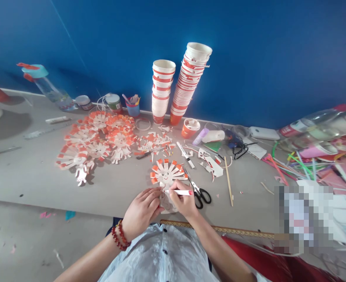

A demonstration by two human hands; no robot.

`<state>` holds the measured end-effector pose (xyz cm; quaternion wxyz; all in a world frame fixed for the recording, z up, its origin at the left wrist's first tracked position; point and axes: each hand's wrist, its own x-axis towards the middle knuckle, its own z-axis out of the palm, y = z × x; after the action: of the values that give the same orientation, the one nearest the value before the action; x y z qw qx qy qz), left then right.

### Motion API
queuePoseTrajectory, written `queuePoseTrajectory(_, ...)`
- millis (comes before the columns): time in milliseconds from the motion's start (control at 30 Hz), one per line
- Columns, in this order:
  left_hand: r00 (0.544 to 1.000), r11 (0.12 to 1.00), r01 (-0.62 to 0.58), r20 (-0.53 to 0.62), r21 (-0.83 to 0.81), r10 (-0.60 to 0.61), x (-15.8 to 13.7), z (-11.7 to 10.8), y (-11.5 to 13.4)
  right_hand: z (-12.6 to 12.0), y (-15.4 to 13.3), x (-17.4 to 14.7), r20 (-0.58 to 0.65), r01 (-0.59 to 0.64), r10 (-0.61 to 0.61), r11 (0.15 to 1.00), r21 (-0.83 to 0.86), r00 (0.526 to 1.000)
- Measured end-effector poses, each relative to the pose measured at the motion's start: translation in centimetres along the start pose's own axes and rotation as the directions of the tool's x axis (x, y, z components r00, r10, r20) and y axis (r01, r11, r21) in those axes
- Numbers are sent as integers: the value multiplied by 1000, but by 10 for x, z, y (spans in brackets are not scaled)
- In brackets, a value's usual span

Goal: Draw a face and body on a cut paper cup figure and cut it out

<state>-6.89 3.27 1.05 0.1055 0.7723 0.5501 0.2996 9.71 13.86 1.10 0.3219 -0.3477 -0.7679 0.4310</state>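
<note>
A paper-cup figure [166,173] with orange-tipped fanned strips and a drawn face lies on the grey table [37,184] near its front edge. My left hand [142,211] presses down on the figure's lower white part. My right hand [184,201] holds a white marker pen [180,192] with a red end, its tip on the figure just below the face. Black-handled scissors [199,192] lie right beside my right hand.
A pile of finished cup figures [98,139] covers the left middle. Two tall stacks of paper cups [177,84] stand against the blue wall. Cut scraps [156,143], a wooden stick [228,181], a glue gun [234,141], straws and papers [310,162] crowd the right.
</note>
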Motion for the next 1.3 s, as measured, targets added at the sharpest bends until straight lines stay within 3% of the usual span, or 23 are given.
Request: queuePoseTrajectory(1300,1000,1000,-6,-14,6,6,0,-1,0,-1,-1,0,-25,35,-35,999,-26,999)
